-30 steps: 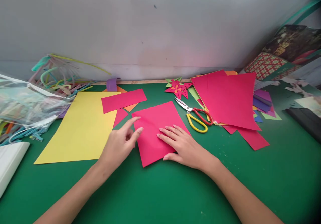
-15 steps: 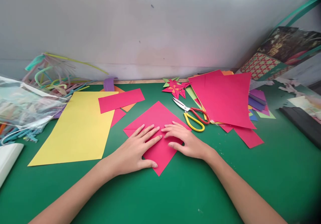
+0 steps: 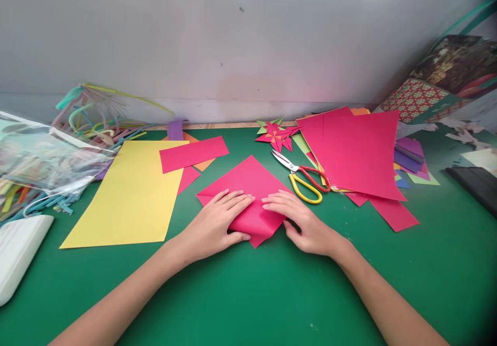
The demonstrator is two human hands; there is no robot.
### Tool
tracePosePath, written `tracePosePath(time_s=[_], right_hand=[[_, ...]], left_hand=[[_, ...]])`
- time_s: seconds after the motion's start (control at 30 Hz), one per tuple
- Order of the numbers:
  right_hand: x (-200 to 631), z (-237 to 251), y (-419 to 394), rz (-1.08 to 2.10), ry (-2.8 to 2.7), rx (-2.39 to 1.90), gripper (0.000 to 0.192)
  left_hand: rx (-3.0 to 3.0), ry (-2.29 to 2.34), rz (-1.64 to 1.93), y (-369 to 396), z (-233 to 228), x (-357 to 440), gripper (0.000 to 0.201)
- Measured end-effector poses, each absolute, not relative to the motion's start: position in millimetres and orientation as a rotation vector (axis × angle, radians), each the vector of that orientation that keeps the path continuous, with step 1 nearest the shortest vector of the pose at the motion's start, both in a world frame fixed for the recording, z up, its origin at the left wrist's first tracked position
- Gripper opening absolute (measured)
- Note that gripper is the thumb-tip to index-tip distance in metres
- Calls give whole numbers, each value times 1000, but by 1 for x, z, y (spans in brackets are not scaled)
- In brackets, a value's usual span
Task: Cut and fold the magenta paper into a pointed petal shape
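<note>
A red square of paper [image 3: 252, 173] lies cornerwise on the green table in front of me, with a crease across it. Its near part bulges up and the near corner is bent. On the left side, my left hand [image 3: 217, 227] has its fingers over the paper and its thumb at the lower edge, gripping it. My right hand [image 3: 305, 224] holds the right edge, fingers on top and thumb tucked by the underside. Scissors [image 3: 301, 173] with one red and one yellow handle lie just beyond my right hand, blades parted slightly.
Yellow paper [image 3: 128, 196] and a red strip [image 3: 194, 153] lie to the left, near a clear bag [image 3: 50, 154] of pipe cleaners and a white object [image 3: 25, 258]. Folded paper stars [image 3: 277, 136] and a stack of red sheets [image 3: 357, 154] are at the back right. A black object [image 3: 473, 188] lies far right.
The near part of the red square has buckled upward, its near corner drawn away from me. My right thumb has moved from the paper's top to its right edge. The view has shifted slightly left.
</note>
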State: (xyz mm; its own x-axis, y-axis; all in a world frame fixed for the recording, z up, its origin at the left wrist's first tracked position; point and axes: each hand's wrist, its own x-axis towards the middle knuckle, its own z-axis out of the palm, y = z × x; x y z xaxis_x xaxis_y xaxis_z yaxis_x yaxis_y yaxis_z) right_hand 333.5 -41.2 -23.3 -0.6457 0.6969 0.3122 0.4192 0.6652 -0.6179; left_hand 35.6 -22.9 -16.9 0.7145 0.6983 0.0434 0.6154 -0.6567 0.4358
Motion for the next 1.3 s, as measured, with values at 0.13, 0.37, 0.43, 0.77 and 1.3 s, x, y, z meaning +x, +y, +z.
tracePosePath(time_s=[0.13,0.37,0.43,0.77,1.3], right_hand=[[326,-22,-45,452,-2526,-851,65],[311,-26,-51,256,-2367,-941,22],[312,-25,-51,239,-2426,-955,26],[306,-28,-53,281,-2558,-808,27],[292,-35,-53,715,-1964,-1218,51]], left_hand=[[2469,1077,311,-19,-14,37,84],[2556,831,138,-17,-8,24,101],[2587,877,160,-18,-12,20,73],[2710,862,150,-21,-25,14,50],[2477,1114,606,-30,-23,27,65]])
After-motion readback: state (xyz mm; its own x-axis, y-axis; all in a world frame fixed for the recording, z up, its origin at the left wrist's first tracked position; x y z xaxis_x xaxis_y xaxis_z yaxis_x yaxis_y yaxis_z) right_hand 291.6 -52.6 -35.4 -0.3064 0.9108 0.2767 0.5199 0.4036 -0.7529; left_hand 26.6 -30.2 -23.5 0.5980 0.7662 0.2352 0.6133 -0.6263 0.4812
